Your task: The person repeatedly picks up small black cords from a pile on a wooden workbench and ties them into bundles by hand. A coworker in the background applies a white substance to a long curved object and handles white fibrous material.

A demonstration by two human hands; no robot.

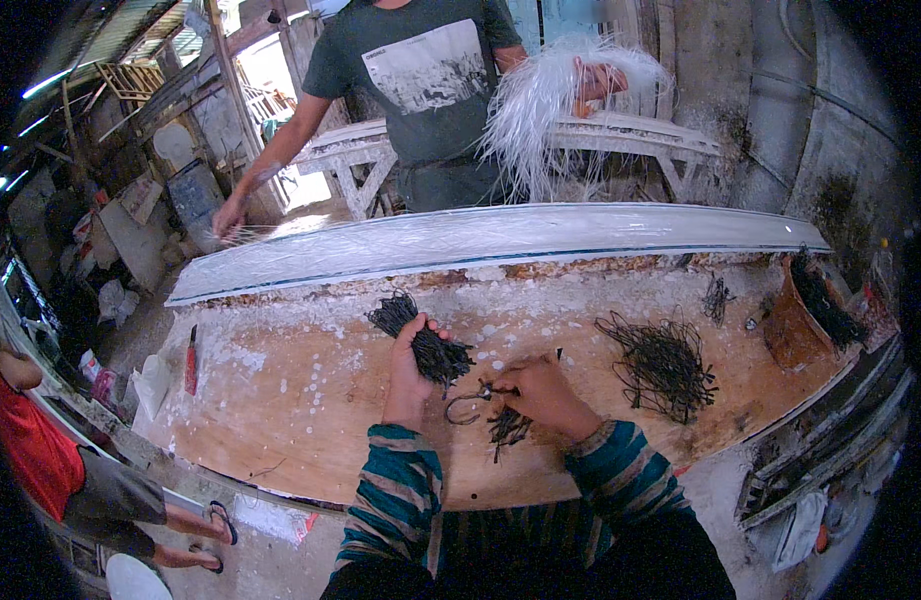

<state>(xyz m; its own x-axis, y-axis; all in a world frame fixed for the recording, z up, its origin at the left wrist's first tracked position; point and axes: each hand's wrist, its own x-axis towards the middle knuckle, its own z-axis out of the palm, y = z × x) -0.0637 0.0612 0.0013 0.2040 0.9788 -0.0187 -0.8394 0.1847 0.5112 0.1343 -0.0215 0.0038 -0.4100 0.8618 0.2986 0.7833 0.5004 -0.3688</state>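
My left hand [411, 360] is closed round a thick bundle of knotted black cords [441, 358], held above the wooden tabletop. Close to it on the right, the fingers of my right hand [543, 393] are pinched on a black cord. From those fingertips a thin dark loop [463, 412] curves out to the left; I cannot tell whether it is cord or wire. Just below my right hand hangs or lies a small bunch of black cords [508, 427]. A larger loose pile of black cords [663, 367] rests further right.
A red-handled knife [191, 362] lies at the left. At the right, a brown container [785, 325] holds dark cords. Along the far edge runs a long white board [500, 237]. Behind it, a person grips white strands [540, 110]. Another person in red [35, 435] stands left.
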